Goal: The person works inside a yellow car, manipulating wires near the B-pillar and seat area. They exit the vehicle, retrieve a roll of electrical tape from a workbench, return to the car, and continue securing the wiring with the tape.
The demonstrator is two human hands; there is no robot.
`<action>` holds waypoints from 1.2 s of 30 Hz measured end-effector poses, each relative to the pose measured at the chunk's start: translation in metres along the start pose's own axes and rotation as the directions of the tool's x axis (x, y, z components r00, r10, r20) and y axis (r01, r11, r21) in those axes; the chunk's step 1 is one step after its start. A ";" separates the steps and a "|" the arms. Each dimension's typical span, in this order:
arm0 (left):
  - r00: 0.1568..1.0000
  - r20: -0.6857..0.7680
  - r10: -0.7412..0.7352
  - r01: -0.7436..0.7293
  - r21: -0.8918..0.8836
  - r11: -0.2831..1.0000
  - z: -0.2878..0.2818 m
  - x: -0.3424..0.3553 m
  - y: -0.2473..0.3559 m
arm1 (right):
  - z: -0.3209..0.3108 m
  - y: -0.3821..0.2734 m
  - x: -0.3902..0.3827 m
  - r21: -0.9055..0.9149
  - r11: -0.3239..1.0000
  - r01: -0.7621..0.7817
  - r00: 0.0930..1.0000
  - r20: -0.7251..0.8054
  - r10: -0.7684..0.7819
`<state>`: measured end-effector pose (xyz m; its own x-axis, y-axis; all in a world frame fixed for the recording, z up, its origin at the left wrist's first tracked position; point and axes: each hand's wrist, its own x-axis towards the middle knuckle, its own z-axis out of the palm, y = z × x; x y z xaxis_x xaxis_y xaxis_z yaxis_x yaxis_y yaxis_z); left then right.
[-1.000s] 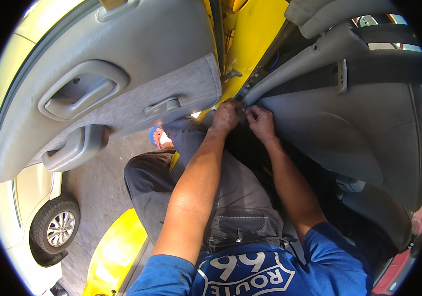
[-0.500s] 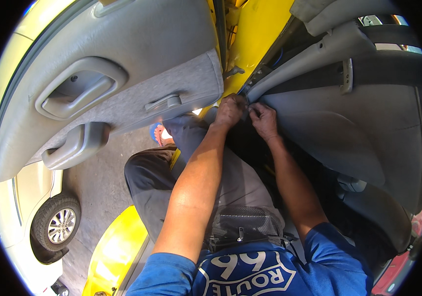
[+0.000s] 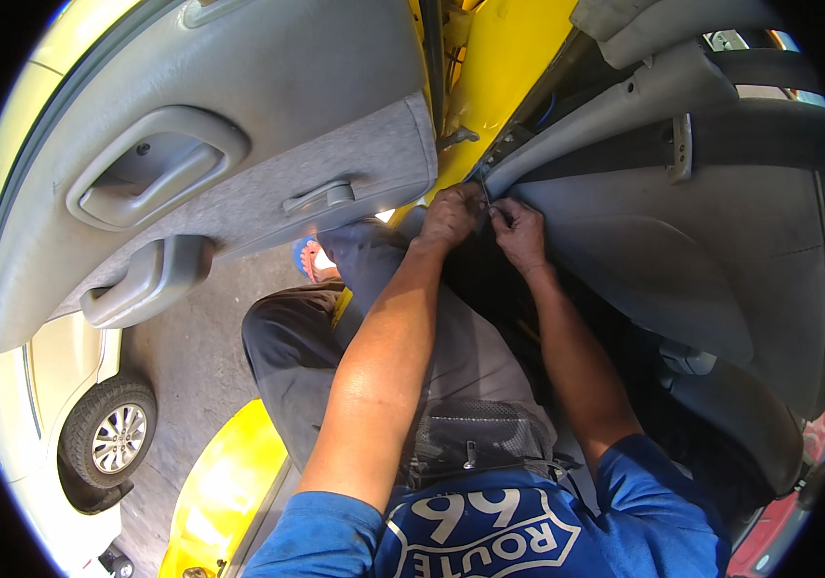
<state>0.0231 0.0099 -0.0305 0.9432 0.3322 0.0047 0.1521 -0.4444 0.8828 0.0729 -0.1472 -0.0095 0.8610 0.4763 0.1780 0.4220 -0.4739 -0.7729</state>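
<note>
My left hand [image 3: 449, 214] and my right hand [image 3: 520, 233] are close together at the lower end of a long grey trim strip [image 3: 615, 111]. Both have their fingers closed in a pinch. A thin dark strand, perhaps a wire [image 3: 484, 189], shows between the fingertips and runs up toward the trim's end. What exactly each hand pinches is too small to make out. The yellow body panel [image 3: 504, 67] rises just beyond my left hand.
On the left stands an open car door with a grey inner panel [image 3: 335, 58], a pull handle [image 3: 152, 275] and a latch lever [image 3: 337, 193]. A grey padded panel [image 3: 663, 231] lies to the right. A pale vehicle's wheel [image 3: 123, 438] is at lower left, over concrete ground [image 3: 191, 356].
Both hands stay in nearly the same place. The fingers have shifted slightly, and the thin strand between them shows more clearly now.
</note>
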 end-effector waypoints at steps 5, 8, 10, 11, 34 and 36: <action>0.998 0.062 -0.029 0.032 -0.044 0.999 0.000 0.002 -0.003 | 0.000 -0.004 0.001 0.029 1.000 0.011 1.000 0.004 -0.011; 0.998 0.055 -0.011 0.012 -0.016 1.000 0.001 0.003 -0.004 | 0.001 -0.005 0.001 0.034 0.999 0.010 1.000 0.014 -0.011; 0.999 0.052 -0.016 0.016 -0.011 1.000 0.002 0.002 -0.004 | 0.001 -0.005 0.001 0.040 0.999 -0.006 1.000 0.030 0.005; 0.999 0.047 -0.010 0.011 -0.016 1.000 0.002 0.002 -0.004 | 0.000 -0.005 0.001 0.048 0.999 -0.007 0.999 0.032 0.006; 0.999 0.053 -0.003 -0.001 0.081 0.997 0.000 0.002 0.000 | 0.000 -0.004 0.003 0.201 0.977 -0.068 0.998 0.030 0.064; 0.999 0.035 0.011 -0.014 0.095 0.995 0.000 0.002 0.000 | 0.001 -0.004 0.003 0.126 0.991 -0.037 0.999 0.018 0.036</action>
<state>0.0248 0.0102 -0.0308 0.9545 0.2983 -0.0017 0.1660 -0.5264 0.8339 0.0734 -0.1432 -0.0060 0.8704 0.4722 0.1397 0.3502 -0.3941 -0.8498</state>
